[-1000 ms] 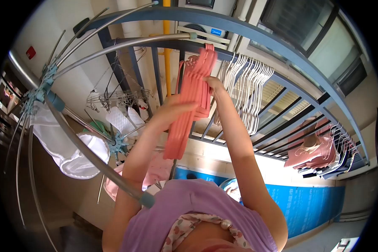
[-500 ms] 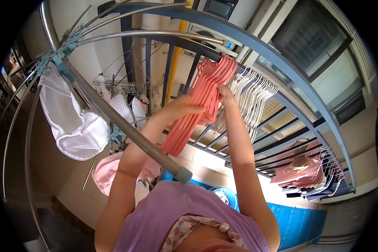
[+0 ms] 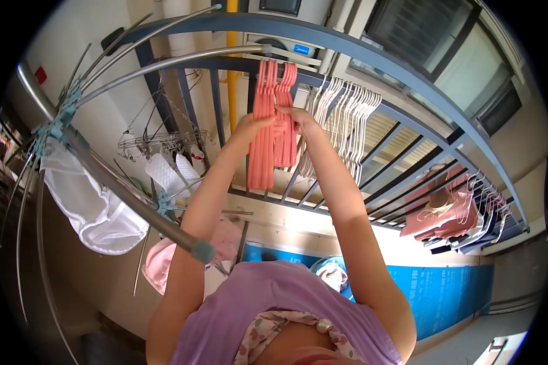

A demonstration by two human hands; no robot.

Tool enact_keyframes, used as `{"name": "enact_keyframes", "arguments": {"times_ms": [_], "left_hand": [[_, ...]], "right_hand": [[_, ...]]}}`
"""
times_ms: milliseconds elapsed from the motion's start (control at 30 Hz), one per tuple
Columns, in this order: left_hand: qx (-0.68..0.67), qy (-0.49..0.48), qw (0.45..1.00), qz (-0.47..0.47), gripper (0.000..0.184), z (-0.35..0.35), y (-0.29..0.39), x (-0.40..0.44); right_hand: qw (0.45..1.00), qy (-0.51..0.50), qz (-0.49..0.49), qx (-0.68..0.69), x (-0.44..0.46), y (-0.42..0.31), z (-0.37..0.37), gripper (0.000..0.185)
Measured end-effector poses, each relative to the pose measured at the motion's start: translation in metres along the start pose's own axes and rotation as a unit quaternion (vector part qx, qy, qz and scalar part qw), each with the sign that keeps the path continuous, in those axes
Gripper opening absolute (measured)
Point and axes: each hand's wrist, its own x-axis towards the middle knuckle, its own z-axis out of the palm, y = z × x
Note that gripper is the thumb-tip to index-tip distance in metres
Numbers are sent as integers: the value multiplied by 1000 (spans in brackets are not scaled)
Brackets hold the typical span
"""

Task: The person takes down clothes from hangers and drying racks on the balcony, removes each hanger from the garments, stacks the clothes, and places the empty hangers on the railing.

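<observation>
Several pink hangers (image 3: 263, 152) hang side by side from the dark rail, in two bunches close together. My left hand (image 3: 254, 126) is closed around the left bunch at its upper part. My right hand (image 3: 298, 118) grips the smaller right bunch near its top, its fingers bent against the hangers. Just right of my right hand, several white hangers (image 3: 350, 128) hang on the same rail.
A metal drying rack (image 3: 134, 204) with a white mesh bag (image 3: 106, 222) spreads across the left. Pink clothes (image 3: 441, 210) hang at the right of the railing. Below are a blue basin (image 3: 332, 274), blue sheeting (image 3: 438, 298) and a pink cloth (image 3: 159, 261).
The pink hangers have gone from a tilted bundle to hanging upright on the rail in two bunches. Both hands have moved with them, and the left hand has risen.
</observation>
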Motion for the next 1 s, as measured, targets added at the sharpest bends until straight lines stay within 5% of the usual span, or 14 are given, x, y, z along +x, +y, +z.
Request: {"name": "enact_keyframes", "arguments": {"times_ms": [300,733,833,1000], "left_hand": [[12,51,996,-69,29,-38,0,81],[56,-25,990,-126,26,-73,-6,98],[125,-41,981,-140,30,-79,-4,105],[107,-5,990,-96,31,-82,-19,107]], "right_hand": [[999,-40,23,7,27,7,-9,30],[999,-8,-31,7,30,12,-5,24],[980,47,-11,-194,-19,-25,14,36],[985,53,-52,-153,18,-5,8,35]]}}
